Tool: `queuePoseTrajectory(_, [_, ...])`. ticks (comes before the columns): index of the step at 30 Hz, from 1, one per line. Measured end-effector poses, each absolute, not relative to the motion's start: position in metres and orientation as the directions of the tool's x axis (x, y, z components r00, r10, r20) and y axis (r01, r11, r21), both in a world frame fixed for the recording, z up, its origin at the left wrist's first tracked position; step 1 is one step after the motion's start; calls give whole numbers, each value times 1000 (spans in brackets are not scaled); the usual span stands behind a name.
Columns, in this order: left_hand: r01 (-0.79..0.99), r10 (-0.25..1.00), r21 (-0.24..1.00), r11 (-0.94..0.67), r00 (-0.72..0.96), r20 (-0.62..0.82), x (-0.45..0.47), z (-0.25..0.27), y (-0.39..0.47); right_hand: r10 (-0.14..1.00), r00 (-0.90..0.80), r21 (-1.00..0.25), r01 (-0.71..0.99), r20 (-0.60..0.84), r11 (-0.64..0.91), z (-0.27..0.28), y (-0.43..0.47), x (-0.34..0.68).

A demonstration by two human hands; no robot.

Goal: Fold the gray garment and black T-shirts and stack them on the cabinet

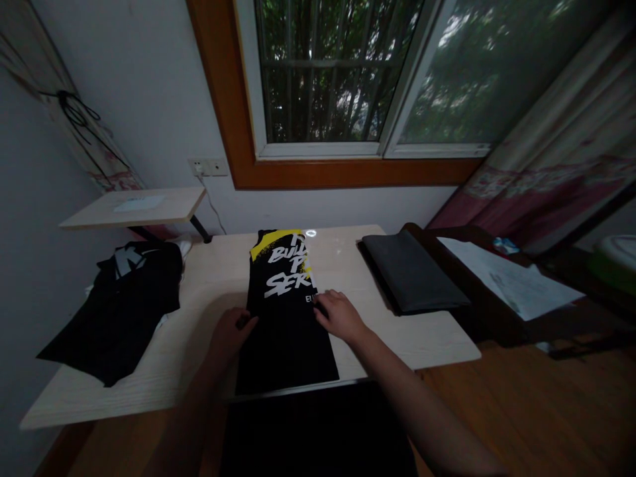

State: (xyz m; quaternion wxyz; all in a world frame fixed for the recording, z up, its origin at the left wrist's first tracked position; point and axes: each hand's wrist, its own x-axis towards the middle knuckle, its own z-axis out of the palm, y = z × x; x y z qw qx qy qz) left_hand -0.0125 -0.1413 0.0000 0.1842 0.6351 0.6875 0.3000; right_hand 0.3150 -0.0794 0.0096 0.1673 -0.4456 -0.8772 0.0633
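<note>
A black shirt (288, 344) with white lettering and a yellow patch lies folded into a long, narrow strip on the pale wooden table (209, 265). At the strip's left edge is my left hand (231, 334), its thumb and fingers bent inward and closed on the cloth. My right hand (342, 317) grips the opposite edge, a little farther from me, beside the small lettering. Both hands' fingertips partly hide the cloth they touch.
On the left, a crumpled black garment (134, 305) lies below a small raised shelf (144, 205). A dark grey folder-like item (417, 271) rests at the right. Beyond it, papers (507, 275) lie on a dark surface. The window (342, 79) is behind the table.
</note>
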Motion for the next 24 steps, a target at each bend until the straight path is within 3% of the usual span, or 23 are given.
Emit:
queuePoseTrajectory(4, [684,989,723,101,-145,-1,-12,3,-148,787,-549,-249,750,283,613,13,-81,315])
queuePoseTrajectory(8, [596,992,796,102,-121,-37,-14,6,-151,772,-544,-256,736,328,627,18,-83,314])
queuePoseTrajectory(15, [595,974,773,220,-183,-136,-6,17,-153,791,-512,-273,751,335,602,17,-83,313])
queuePoseTrajectory(19, [669,982,719,188,-128,-138,-6,21,-155,792,-516,-290,742,327,604,15,-82,313])
queuePoseTrajectory(24, [618,991,779,110,-12,-131,-13,25,-160,706,-628,-312,634,326,708,17,-82,317])
